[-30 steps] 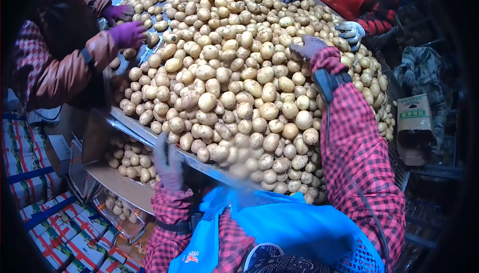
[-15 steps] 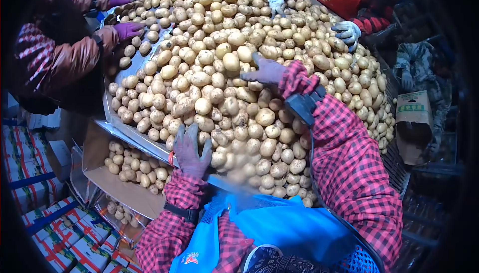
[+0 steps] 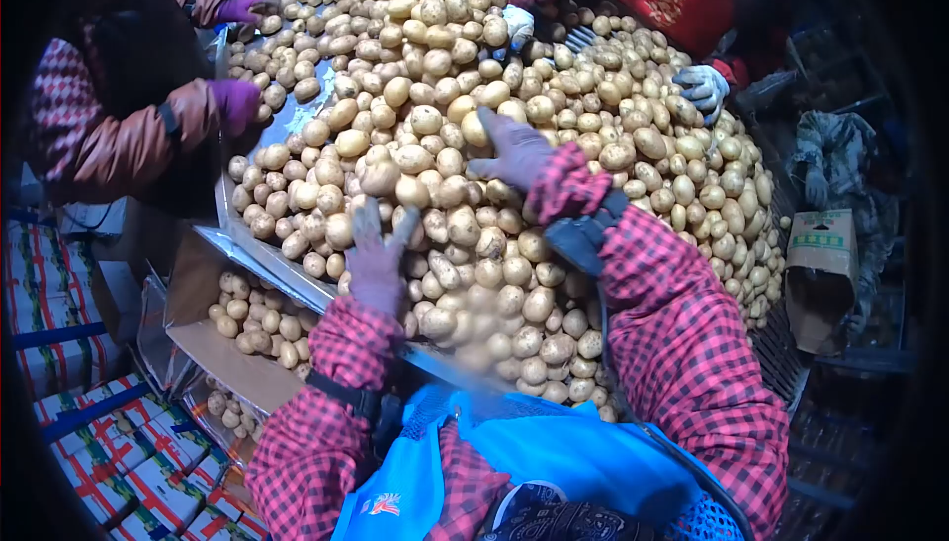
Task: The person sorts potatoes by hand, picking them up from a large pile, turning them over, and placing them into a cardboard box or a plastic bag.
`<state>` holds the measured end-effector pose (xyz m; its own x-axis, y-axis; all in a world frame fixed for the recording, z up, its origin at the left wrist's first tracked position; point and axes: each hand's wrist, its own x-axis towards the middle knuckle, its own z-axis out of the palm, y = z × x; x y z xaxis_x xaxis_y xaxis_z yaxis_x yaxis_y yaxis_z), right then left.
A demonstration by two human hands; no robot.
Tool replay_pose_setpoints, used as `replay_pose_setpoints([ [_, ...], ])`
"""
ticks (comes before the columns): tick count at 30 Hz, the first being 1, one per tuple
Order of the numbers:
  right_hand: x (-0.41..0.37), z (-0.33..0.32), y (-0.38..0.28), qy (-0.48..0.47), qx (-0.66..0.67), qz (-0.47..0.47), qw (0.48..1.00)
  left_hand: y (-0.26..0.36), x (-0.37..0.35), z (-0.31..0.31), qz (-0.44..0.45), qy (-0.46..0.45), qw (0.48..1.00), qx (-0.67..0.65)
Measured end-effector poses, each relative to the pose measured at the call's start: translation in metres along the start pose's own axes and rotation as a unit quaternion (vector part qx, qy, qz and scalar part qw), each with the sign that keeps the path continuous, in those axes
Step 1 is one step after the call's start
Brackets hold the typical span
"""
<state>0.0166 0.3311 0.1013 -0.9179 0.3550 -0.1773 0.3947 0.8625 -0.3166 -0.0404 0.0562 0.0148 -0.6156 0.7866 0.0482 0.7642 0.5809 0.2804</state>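
Currently the potato pile (image 3: pixel 435 126) is being raked: left hand (image 3: pixel 376 259) splayed flat at its near edge, right hand (image 3: pixel 514 150) seemingly loose-fingered mid-pile; curled fingers are needed next.

Potatoes (image 3: pixel 593 155) heap across the surface (image 3: pixel 257 256); a bare strip, seemingly, at upper left, beside a co-worker's purple glove (image 3: pixel 235 104).

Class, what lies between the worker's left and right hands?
Heaped potatoes fill the stretch between the left hand and the right hand, in the head view.
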Motion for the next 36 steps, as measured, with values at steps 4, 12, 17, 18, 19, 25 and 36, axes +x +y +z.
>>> replay_pose_setpoints([
  [4,0.042,0.005,-0.014,-0.073,0.008,0.040,0.996,-0.031,0.046,-0.015,-0.043,0.107,0.978,-0.172],
  [12,-0.002,0.010,-0.027,-0.014,0.151,-0.173,0.973,0.025,-0.048,-0.070,-0.203,-0.119,0.435,-0.869],
  [17,-0.087,-0.028,-0.049,-0.035,0.116,-0.297,0.947,0.015,-0.072,-0.034,-0.179,-0.177,0.090,-0.964],
  [18,-0.088,-0.038,-0.029,-0.001,0.095,-0.224,0.970,0.011,-0.076,-0.032,-0.186,-0.180,0.090,-0.962],
  [19,-0.085,-0.052,-0.001,0.035,0.072,-0.150,0.985,0.008,-0.079,-0.031,-0.191,-0.182,0.091,-0.960],
  [25,-0.078,-0.092,0.171,0.065,-0.099,0.222,0.968,0.025,-0.079,-0.045,-0.208,-0.069,0.225,-0.949],
  [36,-0.047,-0.054,0.098,-0.103,-0.067,0.143,0.982,0.018,-0.097,-0.011,-0.166,-0.029,0.437,-0.883],
])
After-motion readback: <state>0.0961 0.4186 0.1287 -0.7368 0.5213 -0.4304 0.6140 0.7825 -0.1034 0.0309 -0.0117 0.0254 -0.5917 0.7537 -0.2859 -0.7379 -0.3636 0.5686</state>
